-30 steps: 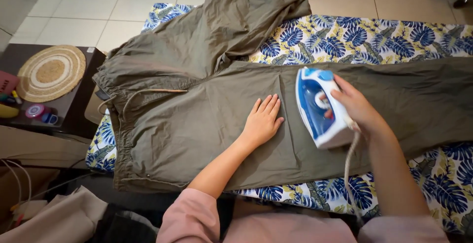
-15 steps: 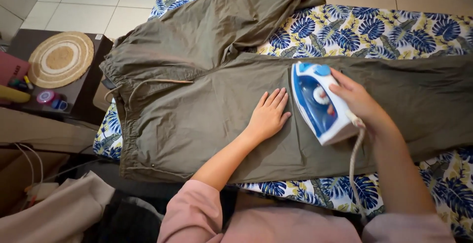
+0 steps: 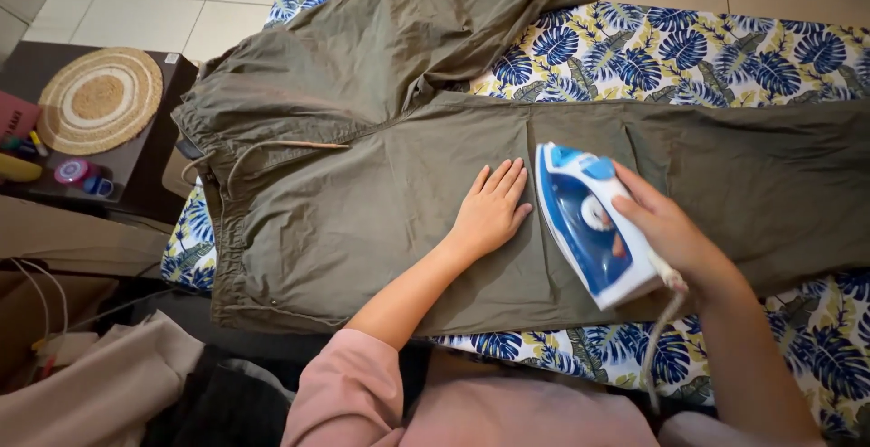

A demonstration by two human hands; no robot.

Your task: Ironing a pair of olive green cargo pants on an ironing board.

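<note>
You're sliding the blue-and-white iron (image 3: 594, 225) down the olive trousers (image 3: 362, 202) toward the hem-side edge nearest you; vs a sec ago it's sitting lower and closer to your body. Your right hand (image 3: 666, 229) is wrapping its fingers round the handle. Your left hand (image 3: 492, 211) is lying flat w/ fingers together, just left of the iron, pinning the cloth as before, so the pressing is moving along that leg.

Matt, creased olive cloth trousers (image 3: 362, 202); glossy blue-and-white plastic iron (image 3: 594, 225); smooth leaf-printed cotton cover (image 3: 689, 57); coarse woven mat (image 3: 98, 100).
</note>
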